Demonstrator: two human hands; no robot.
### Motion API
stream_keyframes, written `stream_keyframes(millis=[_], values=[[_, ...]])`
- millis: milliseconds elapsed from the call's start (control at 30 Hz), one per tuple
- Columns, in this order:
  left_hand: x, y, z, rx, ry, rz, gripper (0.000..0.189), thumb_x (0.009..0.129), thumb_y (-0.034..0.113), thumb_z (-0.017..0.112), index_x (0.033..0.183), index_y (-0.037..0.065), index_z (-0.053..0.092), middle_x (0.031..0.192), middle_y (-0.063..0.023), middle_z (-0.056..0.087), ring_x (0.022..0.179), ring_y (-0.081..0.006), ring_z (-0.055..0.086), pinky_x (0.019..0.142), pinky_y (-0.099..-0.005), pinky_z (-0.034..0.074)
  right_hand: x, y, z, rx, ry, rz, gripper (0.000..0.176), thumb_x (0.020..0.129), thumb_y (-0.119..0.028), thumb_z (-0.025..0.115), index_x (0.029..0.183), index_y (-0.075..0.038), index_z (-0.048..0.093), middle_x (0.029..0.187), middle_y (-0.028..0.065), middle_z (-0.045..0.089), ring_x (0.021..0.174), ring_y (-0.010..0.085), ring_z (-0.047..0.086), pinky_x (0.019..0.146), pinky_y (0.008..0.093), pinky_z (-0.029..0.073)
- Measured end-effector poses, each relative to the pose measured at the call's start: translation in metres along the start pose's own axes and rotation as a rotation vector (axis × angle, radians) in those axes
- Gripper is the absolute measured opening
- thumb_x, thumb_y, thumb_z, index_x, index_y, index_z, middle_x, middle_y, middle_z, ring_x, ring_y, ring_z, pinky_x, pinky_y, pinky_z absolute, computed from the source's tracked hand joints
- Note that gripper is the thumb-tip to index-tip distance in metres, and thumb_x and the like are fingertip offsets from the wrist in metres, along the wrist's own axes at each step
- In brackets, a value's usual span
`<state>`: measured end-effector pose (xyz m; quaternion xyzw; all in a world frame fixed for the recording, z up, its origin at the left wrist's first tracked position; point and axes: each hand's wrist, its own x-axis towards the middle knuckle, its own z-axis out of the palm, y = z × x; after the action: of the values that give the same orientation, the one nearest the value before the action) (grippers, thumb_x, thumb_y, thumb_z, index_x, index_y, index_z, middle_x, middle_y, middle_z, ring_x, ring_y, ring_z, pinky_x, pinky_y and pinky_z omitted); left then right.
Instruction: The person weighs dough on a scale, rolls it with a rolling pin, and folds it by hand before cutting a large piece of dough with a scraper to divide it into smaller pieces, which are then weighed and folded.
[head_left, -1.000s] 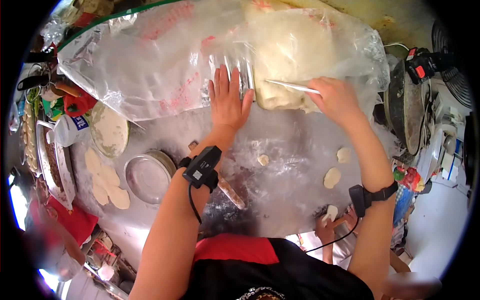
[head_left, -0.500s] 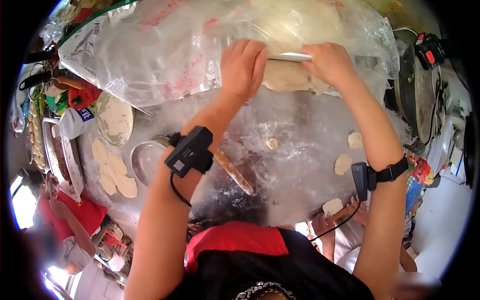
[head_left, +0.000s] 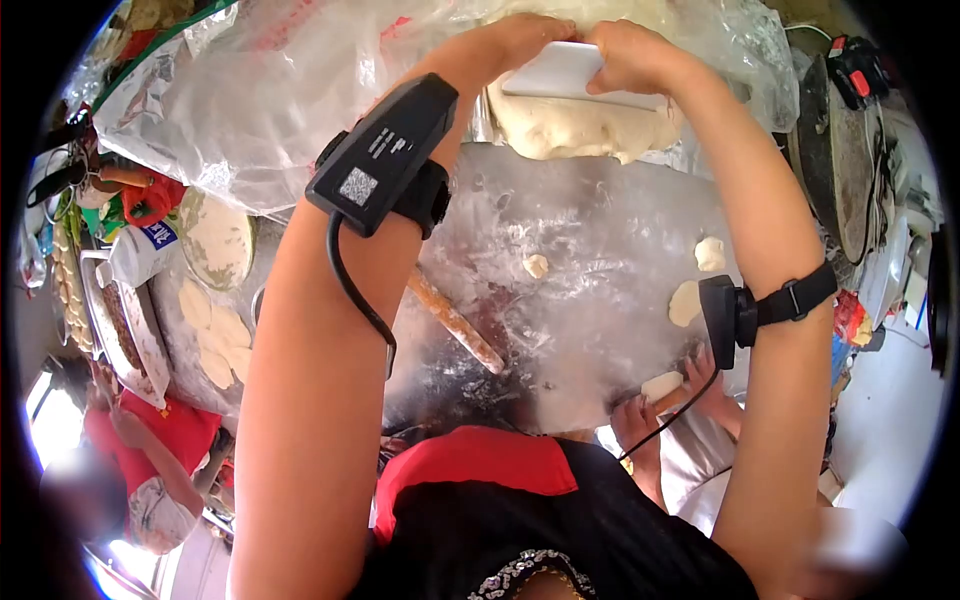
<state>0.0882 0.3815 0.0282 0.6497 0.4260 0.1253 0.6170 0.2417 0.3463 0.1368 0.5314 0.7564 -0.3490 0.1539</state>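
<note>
A white dough scraper (head_left: 553, 73) stands tilted against a thick slab of pale dough (head_left: 575, 130) at the far side of the table. My right hand (head_left: 637, 58) is closed on its right part, with the thumb on the near face. At the scraper's far left corner is my left hand (head_left: 535, 36), fingers curled against the edge and partly hidden. Clear plastic sheeting (head_left: 270, 110) lies around the dough and stretches to the left.
A floury rolling pin (head_left: 455, 325) and a small dough lump (head_left: 535, 266) lie on the metal table (head_left: 590, 230). Flattened dough pieces (head_left: 215, 330) are at left. Another person's hands (head_left: 635, 420) hold a rolling pin at the lower right. A person in red (head_left: 150, 440) is at left.
Both hands have moved farther away with the scraper, which now shows more of its white face. More of the dough slab is uncovered. My left forearm has swung forward and right.
</note>
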Motion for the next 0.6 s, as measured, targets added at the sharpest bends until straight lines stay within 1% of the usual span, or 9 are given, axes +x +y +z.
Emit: stream_keyframes(millis=[67, 133, 267, 333, 367, 400, 467, 567, 600], values=[[-0.006, -0.002, -0.003, -0.094, -0.051, -0.069, 0.044, 0.091, 0.042, 0.037, 0.115, 0.013, 0.061, 0.108, -0.0091, 0.063, 0.094, -0.0214, 0.059, 0.082, -0.0352, 0.045, 0.008, 0.001, 0.0, 0.04, -0.069, -0.005, 0.035, 0.071, -0.009, 0.066, 0.105, -0.008, 0.063, 0.092, 0.0147, 0.066, 0.085, 0.0304, 0.063, 0.077, 0.0374, 0.05], [-0.025, -0.006, -0.005, -0.173, -0.085, -0.083, 0.045, 0.091, 0.042, 0.037, 0.115, 0.012, 0.061, 0.109, -0.0088, 0.063, 0.096, -0.0209, 0.058, 0.084, -0.0347, 0.044, 0.012, -0.002, 0.001, 0.051, -0.121, -0.015, 0.038, 0.07, -0.008, 0.067, 0.108, -0.007, 0.062, 0.092, 0.015, 0.065, 0.086, 0.0303, 0.063, 0.078, 0.0367, 0.05], [-0.073, -0.017, 0.001, -0.288, -0.143, -0.12, 0.046, 0.091, 0.043, 0.038, 0.114, 0.011, 0.062, 0.11, -0.0083, 0.062, 0.098, -0.02, 0.056, 0.087, -0.0336, 0.041, -0.008, -0.026, 0.011, 0.005, -0.148, -0.063, 0.045, 0.068, -0.009, 0.07, 0.112, -0.004, 0.059, 0.095, 0.0155, 0.064, 0.089, 0.0305, 0.061, 0.081, 0.0368, 0.05], [-0.084, -0.023, 0.007, -0.313, -0.159, -0.143, 0.047, 0.091, 0.044, 0.038, 0.114, 0.01, 0.062, 0.111, -0.008, 0.062, 0.099, -0.0195, 0.055, 0.088, -0.0331, 0.04, -0.013, -0.03, 0.025, -0.001, -0.139, -0.144, 0.036, 0.066, -0.009, 0.069, 0.099, 0.003, 0.062, 0.092, 0.0176, 0.064, 0.089, 0.0283, 0.061, 0.078, 0.036, 0.049], [-0.085, -0.022, 0.01, -0.314, -0.159, -0.152, 0.047, 0.091, 0.044, 0.038, 0.114, 0.01, 0.062, 0.111, -0.0078, 0.061, 0.1, -0.0193, 0.054, 0.089, -0.0329, 0.04, -0.02, -0.032, 0.028, 0.045, -0.149, -0.14, 0.036, 0.066, -0.008, 0.069, 0.1, 0.001, 0.062, 0.095, 0.0179, 0.063, 0.091, 0.028, 0.06, 0.078, 0.0361, 0.049], [-0.083, -0.02, 0.011, -0.306, -0.155, -0.155, 0.048, 0.091, 0.044, 0.038, 0.114, 0.01, 0.063, 0.112, -0.0077, 0.061, 0.101, -0.0191, 0.054, 0.09, -0.0326, 0.039, -0.015, -0.017, 0.042, -0.003, -0.085, -0.287, 0.036, 0.068, -0.011, 0.068, 0.102, -0.004, 0.063, 0.093, 0.0169, 0.065, 0.09, 0.0303, 0.061, 0.078, 0.0373, 0.049], [-0.068, -0.015, 0.013, -0.258, -0.124, -0.146, 0.048, 0.091, 0.044, 0.038, 0.113, 0.009, 0.063, 0.112, -0.0074, 0.061, 0.102, -0.0186, 0.053, 0.091, -0.0321, 0.038, -0.026, -0.026, 0.05, -0.205, -0.129, -0.269, 0.035, 0.07, -0.017, 0.067, 0.103, -0.007, 0.064, 0.089, 0.0157, 0.065, 0.087, 0.032, 0.061, 0.078, 0.0391, 0.048], [-0.041, -0.002, 0.015, -0.137, -0.044, -0.114, 0.05, 0.091, 0.045, 0.039, 0.113, 0.008, 0.063, 0.114, -0.007, 0.06, 0.104, -0.0179, 0.051, 0.094, -0.0313, 0.037, -0.06, -0.046, 0.062, -0.244, -0.129, -0.204, 0.025, 0.074, -0.018, 0.066, 0.098, -0.009, 0.065, 0.088, 0.0135, 0.066, 0.088, 0.0306, 0.062, 0.077, 0.0401, 0.049], [-0.035, 0.001, 0.018, -0.075, -0.002, -0.094, 0.05, 0.091, 0.045, 0.039, 0.113, 0.007, 0.064, 0.114, -0.0069, 0.06, 0.105, -0.0177, 0.051, 0.094, -0.031, 0.036, -0.068, -0.046, 0.075, -0.259, -0.125, -0.244, 0.023, 0.073, -0.017, 0.064, 0.095, -0.009, 0.065, 0.087, 0.0124, 0.066, 0.085, 0.0304, 0.063, 0.074, 0.0409, 0.05]])
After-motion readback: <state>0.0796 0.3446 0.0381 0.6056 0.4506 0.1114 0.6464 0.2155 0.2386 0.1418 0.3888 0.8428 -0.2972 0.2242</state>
